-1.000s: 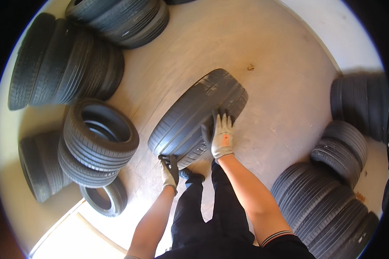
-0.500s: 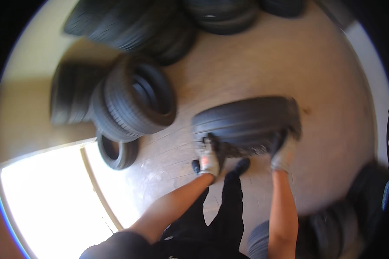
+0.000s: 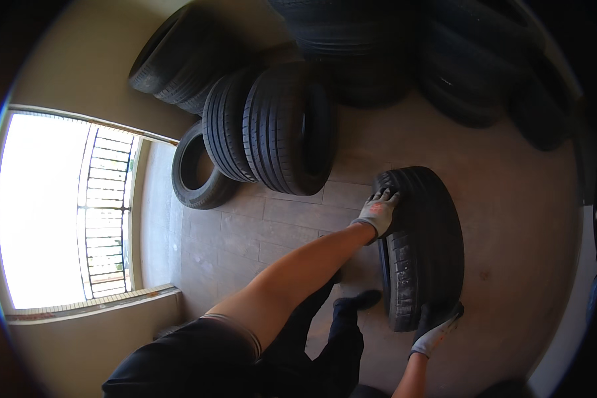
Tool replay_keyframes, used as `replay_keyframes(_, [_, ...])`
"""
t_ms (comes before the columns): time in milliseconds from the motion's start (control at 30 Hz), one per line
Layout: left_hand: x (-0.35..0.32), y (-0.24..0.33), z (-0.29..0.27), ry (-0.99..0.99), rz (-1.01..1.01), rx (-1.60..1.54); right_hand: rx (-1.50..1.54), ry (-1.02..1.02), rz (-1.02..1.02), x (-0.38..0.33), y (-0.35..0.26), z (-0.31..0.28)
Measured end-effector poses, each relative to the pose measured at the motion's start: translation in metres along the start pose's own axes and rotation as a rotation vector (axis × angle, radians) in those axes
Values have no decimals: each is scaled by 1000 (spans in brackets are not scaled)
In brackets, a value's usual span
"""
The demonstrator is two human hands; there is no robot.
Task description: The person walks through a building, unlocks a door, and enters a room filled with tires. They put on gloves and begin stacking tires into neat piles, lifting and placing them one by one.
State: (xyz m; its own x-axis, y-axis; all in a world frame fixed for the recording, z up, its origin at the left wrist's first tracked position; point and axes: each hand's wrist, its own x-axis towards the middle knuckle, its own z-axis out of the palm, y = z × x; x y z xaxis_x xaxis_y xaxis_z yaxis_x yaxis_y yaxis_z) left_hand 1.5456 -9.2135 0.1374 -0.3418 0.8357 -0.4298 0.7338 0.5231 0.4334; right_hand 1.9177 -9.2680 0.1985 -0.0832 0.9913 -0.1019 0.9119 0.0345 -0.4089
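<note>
A black tire [image 3: 431, 239] stands upright in front of me, its tread facing up and to the right. My left hand [image 3: 379, 211], in a pale grey glove with dark fingertips, grips its far left edge with the fingers bent over the tread. At the near end of the same tire, my gloved right hand [image 3: 436, 331] presses its dark palm side against the tread, thumb sticking out; its other fingers are partly hidden. Whether the tire rests fully on the floor cannot be made out.
Two tires [image 3: 272, 129] stand side by side at the left, with another tire [image 3: 202, 169] leaning by them. More tires [image 3: 179, 63] line the far wall, and stacked tires [image 3: 471, 73] fill the far right. A bright barred opening [image 3: 106, 212] is on the left. My shoe [image 3: 358, 300] is near the tire.
The tire has turned from lying crosswise to pointing away from me and moved right. My left hand has shifted to its far edge, my right hand to its near end. The view has swung.
</note>
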Motion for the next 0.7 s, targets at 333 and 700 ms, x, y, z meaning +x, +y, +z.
replay_keyframes(333, [-72, -13, 14, -72, -81, -521, 298, -79, 338, 27, -85, 93])
replay_keyframes(700, [-135, -150, -14, -128, -179, -587, 73, -38, 204, 257, -142, 115])
